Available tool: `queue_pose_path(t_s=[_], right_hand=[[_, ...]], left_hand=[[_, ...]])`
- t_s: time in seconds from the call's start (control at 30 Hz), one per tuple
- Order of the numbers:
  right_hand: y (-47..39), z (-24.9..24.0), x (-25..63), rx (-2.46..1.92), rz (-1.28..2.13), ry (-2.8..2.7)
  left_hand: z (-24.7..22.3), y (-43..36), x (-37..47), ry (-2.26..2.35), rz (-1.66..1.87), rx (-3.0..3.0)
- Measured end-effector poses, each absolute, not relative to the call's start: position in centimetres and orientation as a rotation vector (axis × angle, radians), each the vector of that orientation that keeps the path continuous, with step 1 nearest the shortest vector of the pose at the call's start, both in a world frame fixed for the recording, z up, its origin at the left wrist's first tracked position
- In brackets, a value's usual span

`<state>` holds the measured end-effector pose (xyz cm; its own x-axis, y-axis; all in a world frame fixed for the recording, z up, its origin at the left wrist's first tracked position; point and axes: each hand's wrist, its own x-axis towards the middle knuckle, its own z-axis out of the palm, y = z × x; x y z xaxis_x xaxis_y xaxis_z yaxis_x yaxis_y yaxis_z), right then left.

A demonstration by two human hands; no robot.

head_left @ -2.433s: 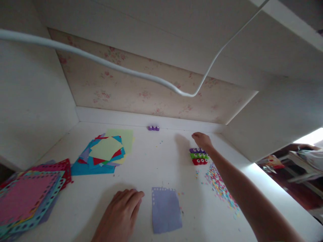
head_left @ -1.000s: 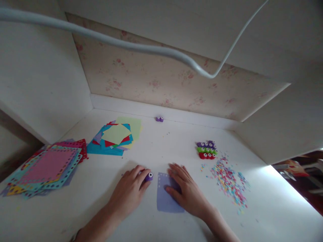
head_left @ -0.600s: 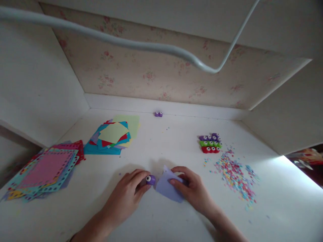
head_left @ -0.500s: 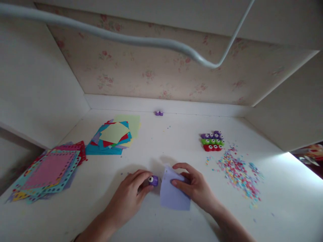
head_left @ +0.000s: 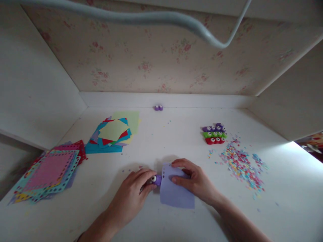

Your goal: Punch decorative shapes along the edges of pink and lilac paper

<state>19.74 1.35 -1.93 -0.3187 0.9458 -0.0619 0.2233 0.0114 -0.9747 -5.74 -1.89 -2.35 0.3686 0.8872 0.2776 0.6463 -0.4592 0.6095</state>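
Between the thumb and fingers of my left hand (head_left: pixel 132 190) is a small purple hole punch (head_left: pixel 157 179) with a white eye-like button. Its front meets the left edge of a lilac sheet of paper (head_left: pixel 176 195). A few punched holes show along that edge near the top corner. My right hand (head_left: pixel 193 178) grips the sheet from the right, thumb on top and fingers at the upper edge. Paper covers part of the punch's mouth, so how deep the edge sits in it is hidden.
On the left lie punched coloured sheets (head_left: pixel 50 169) and a pile of plain coloured paper (head_left: pixel 113 131). To the right are rows of purple, green and red punches (head_left: pixel 214 134) and scattered confetti (head_left: pixel 242 164). Two purple punches (head_left: pixel 158 108) stand by the back wall. A white cable (head_left: pixel 151 17) crosses above.
The purple punch has moved slightly right and now meets the paper's left edge, where a gap was before. The sheet lies flatter and more holes show. The camera view has tilted down.
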Motion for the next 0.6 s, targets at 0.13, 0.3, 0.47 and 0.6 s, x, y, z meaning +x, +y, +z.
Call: queue_pose_path(t_s=[0.13, 0.3, 0.47, 0.6], right_hand=[[1.24, -1.84, 19.79, -1.202, 1.355, -1.640], [1.06, -1.47, 19.81, -1.221, 1.350, -1.657], [1.07, -1.30, 19.83, -1.240, 1.349, -1.653], [1.13, -1.38, 19.82, -1.223, 1.353, -1.638]], left_hand=[[-2.53, -1.82, -5.74, 1.324, 0.829, 2.254], [-2.88, -1.84, -5.88, 1.304, 0.839, 2.267], [-3.00, -1.80, -5.96, 1.295, 0.823, 2.266], [-2.94, -1.62, -5.85, 1.277, 0.851, 2.301]])
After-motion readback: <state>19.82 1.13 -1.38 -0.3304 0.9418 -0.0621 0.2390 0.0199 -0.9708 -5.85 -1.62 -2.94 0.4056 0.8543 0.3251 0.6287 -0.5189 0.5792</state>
